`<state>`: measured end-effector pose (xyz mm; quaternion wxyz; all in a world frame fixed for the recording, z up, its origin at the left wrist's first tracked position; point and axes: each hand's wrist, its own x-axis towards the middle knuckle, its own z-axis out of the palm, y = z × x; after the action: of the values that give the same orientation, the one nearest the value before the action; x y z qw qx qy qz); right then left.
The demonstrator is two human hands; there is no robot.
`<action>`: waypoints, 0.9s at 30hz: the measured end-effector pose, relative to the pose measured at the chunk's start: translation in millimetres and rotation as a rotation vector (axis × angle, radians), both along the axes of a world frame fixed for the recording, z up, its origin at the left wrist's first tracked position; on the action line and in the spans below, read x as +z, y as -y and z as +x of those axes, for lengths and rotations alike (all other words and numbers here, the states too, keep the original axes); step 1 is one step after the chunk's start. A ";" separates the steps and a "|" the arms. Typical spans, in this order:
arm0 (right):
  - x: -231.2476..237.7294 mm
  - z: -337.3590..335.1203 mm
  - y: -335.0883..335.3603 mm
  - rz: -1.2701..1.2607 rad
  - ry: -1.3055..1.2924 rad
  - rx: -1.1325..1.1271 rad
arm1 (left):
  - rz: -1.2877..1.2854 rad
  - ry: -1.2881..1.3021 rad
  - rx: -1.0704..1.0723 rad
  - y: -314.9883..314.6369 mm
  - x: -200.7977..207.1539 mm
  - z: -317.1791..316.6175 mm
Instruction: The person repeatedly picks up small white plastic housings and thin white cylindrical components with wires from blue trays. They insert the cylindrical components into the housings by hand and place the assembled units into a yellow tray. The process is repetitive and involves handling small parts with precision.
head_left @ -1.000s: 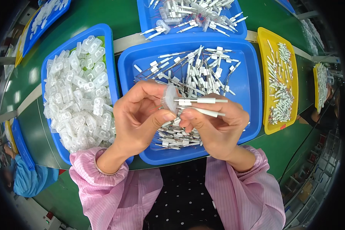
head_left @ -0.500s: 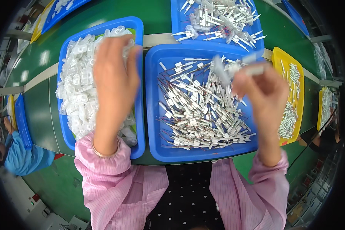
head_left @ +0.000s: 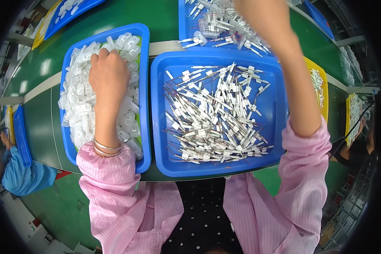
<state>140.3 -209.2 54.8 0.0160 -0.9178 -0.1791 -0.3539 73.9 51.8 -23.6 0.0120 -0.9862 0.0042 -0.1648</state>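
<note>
My left hand reaches into a pile of clear plastic casings in the left blue tray. Its fingers curl down among the casings, and the fingertips with whatever they grip are hidden. My right hand stretches over the far blue tray, where clear casings joined to white stick-like parts lie. The upper picture edge cuts off its fingers. Below that forearm, a middle blue tray holds many slim white parts with thin dark wires.
A yellow tray with small white parts stands to the right, partly behind my right forearm. Another blue tray with white pieces is at the far left. A person in blue sits at the left along the green table.
My right hand has moved up and away from the middle tray to the far tray; the blurred pale piece it held is out of sight. My left hand's fingers have curled into the casings.
</note>
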 end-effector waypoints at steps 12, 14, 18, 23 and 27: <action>-72.8 -106.9 -20.4 0.304 -0.976 0.243 | -1.476 -0.303 -0.344 17.7 42.2 -26.7; -44.9 -106.1 -18.5 0.565 -1.110 0.222 | -1.580 -0.366 -0.389 30.6 42.9 -35.5; -22.2 -129.6 -3.5 1.221 -0.958 0.358 | -1.808 -0.579 -0.464 48.5 44.2 -50.7; -8.0 -165.1 -6.6 1.896 -1.147 0.619 | -2.025 -0.910 -0.503 58.8 46.3 -67.7; -33.2 -172.1 -22.8 2.086 -1.132 0.636 | -1.898 -0.850 -0.621 63.5 30.7 -73.8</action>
<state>-31.8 -186.4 21.5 0.9034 -0.4053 0.0061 0.1401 0.1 -11.7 7.1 -0.8004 -0.5256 0.1280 0.2583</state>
